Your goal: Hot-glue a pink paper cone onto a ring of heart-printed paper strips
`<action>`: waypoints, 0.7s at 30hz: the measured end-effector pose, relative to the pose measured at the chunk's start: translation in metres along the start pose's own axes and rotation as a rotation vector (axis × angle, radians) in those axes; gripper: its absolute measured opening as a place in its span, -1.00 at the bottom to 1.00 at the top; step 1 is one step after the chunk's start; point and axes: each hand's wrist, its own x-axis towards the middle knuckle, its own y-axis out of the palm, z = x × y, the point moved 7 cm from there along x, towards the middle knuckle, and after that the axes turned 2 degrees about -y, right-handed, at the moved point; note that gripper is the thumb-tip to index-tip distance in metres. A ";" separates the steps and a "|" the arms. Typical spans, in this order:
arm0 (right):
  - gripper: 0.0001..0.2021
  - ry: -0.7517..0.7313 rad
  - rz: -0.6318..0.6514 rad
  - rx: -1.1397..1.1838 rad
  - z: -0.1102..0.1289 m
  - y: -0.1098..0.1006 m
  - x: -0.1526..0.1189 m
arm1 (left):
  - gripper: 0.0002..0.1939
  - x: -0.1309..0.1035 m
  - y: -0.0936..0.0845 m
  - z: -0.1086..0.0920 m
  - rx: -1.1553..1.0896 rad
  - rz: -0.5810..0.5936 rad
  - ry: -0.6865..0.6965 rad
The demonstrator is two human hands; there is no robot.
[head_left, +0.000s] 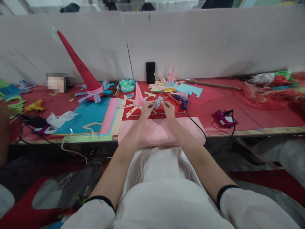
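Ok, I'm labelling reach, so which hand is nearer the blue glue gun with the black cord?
Right. The right hand is just left of the blue glue gun; the left hand is farther left, beyond the small blue-and-white printed piece both hold.

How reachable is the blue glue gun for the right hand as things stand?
Probably yes. The blue glue gun lies close beside the right hand, with nothing tall visible between them. Its fingers are on a small printed piece, though, so it would likely have to let go first.

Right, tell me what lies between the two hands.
Between the left hand and the right hand is a small patterned piece, held by both, in the head view.
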 end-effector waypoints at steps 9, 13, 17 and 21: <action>-0.67 -0.001 -0.012 -0.030 0.001 0.000 0.000 | -0.95 -0.001 0.000 -0.002 -0.003 0.013 0.021; -0.68 -0.005 -0.018 -0.055 0.001 -0.002 0.000 | -0.91 -0.001 0.001 0.000 -0.020 0.003 0.014; -0.69 -0.008 -0.007 -0.067 0.001 -0.002 0.000 | -0.84 0.000 -0.001 0.001 -0.047 -0.024 0.016; -0.70 -0.011 0.019 -0.067 0.003 0.001 -0.001 | -0.79 0.002 -0.003 0.001 -0.073 -0.045 0.020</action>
